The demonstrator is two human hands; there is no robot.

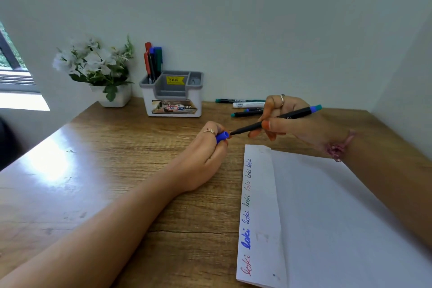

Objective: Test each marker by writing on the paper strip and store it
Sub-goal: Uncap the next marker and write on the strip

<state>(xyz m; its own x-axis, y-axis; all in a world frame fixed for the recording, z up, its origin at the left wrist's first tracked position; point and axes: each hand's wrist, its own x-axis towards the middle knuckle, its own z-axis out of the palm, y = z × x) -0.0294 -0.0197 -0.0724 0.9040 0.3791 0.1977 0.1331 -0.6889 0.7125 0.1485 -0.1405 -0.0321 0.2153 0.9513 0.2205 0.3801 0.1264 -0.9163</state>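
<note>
Our right hand (280,119) pinches the light, stiff marker (275,119) mid-barrel; our left hand (208,147), at nine o'clock, closes its grip around the slippery blue cap (222,137).

head view looks down, close over desk (117,170).

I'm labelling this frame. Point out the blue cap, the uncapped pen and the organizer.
blue cap (222,137): head view, its open end.
uncapped pen (287,117): head view, mid-barrel.
organizer (149,100): head view, white front wall.
</note>
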